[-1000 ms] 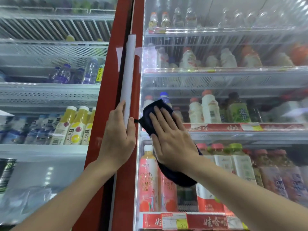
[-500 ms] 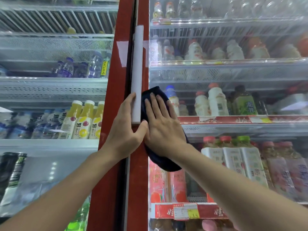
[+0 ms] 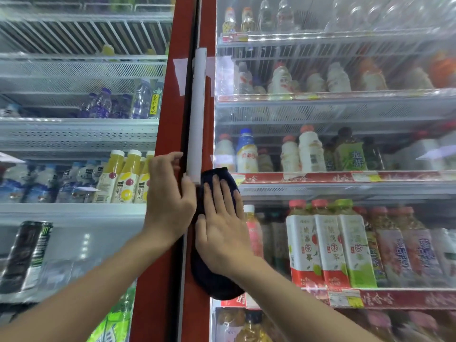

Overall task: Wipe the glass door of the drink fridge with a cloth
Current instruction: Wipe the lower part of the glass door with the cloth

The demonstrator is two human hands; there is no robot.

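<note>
Presently the wiping step is in hand: the right hand (image 3: pixel 222 228) lies flat with straight, slightly spread fingers and presses a dark cloth (image 3: pixel 217 285) against the glass door (image 3: pixel 345 144) at its near margin, the cloth partly overlapping the red frame (image 3: pixel 170 95) and hanging below the wrist. Just beside it, the left hand (image 3: pixel 170 201) has its fingers curled round the lower end of the white handle (image 3: pixel 197 114), thumb under its tip, apparently steadying the door. Judged from the glass, which looks hazy well away from the right hand, most of the pane remains to be covered. The next move calls for a firm, flat sweep away from the left hand across the glass, with the door held shut against the pressure. Legible writing: red shelf strips (image 3: pixel 296 178) beyond the right hand's fingertips carry white characters reading 娃哈哈; a black can (image 3: pixel 37 255) far outside the left forearm shows the Monster claw mark; yellow juice bottles (image 3: pixel 128 181) just outside the left hand read 益生元; other labels are too blurred to read
</note>
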